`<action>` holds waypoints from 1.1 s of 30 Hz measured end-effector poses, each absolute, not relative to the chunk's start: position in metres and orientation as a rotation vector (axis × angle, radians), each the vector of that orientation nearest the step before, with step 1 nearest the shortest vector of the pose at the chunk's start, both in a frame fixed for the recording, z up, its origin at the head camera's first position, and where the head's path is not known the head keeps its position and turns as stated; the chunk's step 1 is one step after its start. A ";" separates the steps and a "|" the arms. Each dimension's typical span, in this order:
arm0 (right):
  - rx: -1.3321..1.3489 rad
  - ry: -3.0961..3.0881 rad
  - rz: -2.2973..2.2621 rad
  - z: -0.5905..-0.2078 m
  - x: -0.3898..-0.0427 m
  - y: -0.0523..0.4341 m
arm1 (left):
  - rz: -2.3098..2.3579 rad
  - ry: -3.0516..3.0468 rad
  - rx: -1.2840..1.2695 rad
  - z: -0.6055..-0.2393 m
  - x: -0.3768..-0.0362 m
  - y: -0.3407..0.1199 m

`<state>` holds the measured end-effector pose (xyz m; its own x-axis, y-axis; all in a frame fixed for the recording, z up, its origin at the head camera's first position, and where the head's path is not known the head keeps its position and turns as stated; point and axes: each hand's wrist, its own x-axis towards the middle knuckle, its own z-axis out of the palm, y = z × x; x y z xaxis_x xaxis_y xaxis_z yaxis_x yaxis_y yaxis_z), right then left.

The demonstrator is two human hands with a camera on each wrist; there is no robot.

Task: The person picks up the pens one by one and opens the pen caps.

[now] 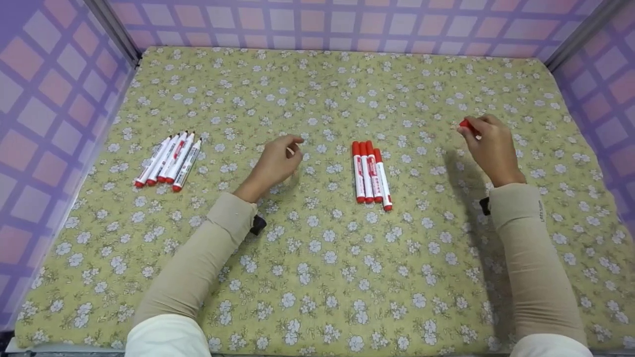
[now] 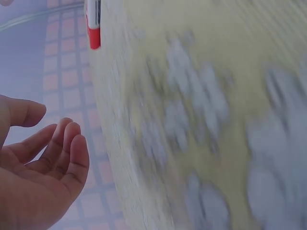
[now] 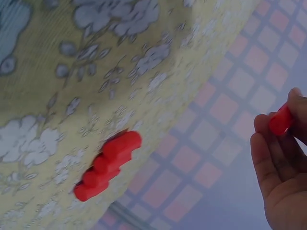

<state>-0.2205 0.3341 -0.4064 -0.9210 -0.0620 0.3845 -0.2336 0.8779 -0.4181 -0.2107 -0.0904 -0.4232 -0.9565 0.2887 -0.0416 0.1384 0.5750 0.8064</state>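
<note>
My right hand (image 1: 493, 146) is raised over the right side of the cloth and pinches a red marker cap (image 3: 281, 120) between thumb and fingers. Relaxed and holding nothing, my left hand (image 1: 278, 158) hovers left of the middle, its fingers softly bent. Between the hands, several white markers (image 1: 369, 171) lie side by side with red caps on. Farther left lie several uncapped markers (image 1: 171, 161), dark tips pointing away. A row of several red caps (image 3: 108, 165) shows on the cloth in the right wrist view; whether these sit on markers I cannot tell.
A green floral cloth (image 1: 307, 258) covers the table. Checked purple and pink panels (image 1: 312, 25) stand at the back and both sides, with grey posts (image 1: 116, 32) at the rear corners. In the left wrist view, one marker's red end (image 2: 94, 38) shows at the top.
</note>
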 end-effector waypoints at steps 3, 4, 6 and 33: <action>0.137 -2.703 0.698 -0.406 -0.221 0.343 | 1.351 2.586 0.392 -0.424 -0.208 -0.077; 0.110 -2.706 0.714 -0.406 -0.221 0.346 | 1.359 2.570 0.398 -0.424 -0.208 -0.073; 0.060 -2.708 0.743 -0.406 -0.221 0.353 | 1.371 2.532 0.400 -0.424 -0.206 -0.065; -0.550 -2.978 0.983 -0.419 -0.221 0.424 | 1.366 2.209 0.160 -0.440 -0.216 -0.016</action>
